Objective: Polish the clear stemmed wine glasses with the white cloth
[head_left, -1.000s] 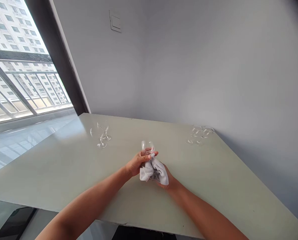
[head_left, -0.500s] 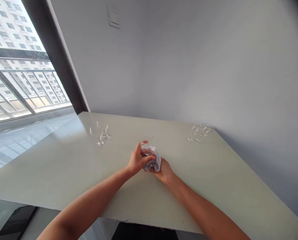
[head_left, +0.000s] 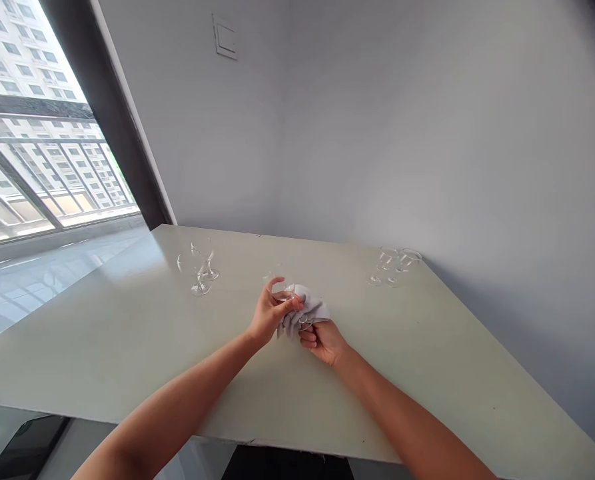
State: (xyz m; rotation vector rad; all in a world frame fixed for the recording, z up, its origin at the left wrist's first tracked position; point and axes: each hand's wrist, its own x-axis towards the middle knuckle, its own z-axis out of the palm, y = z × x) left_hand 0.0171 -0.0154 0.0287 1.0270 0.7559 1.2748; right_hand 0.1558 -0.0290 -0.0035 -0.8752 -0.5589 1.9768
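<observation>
Over the middle of the table, my left hand [head_left: 272, 310] is closed around the bowl of a clear stemmed glass [head_left: 286, 292], which tilts with its rim up and to the left. My right hand [head_left: 324, 340] grips a pale grey cloth [head_left: 314, 308] at the lower, foot end of the glass. The cloth drapes over the stem and hangs below my left fingers. Part of the glass's foot shows by my right fingers; most of the stem is hidden by cloth and fingers.
Two clear stemmed glasses, a nearer one [head_left: 200, 288] and one behind it [head_left: 210, 272], stand at the left of the pale table [head_left: 142, 360]. Two more, a left one [head_left: 388, 257] and a right one [head_left: 408, 259], stand at the right near the wall [head_left: 427, 133].
The held glass has tipped further to the left. The cloth has spread out and my right fingers have curled in at the foot of the glass. The view has shifted slightly.
</observation>
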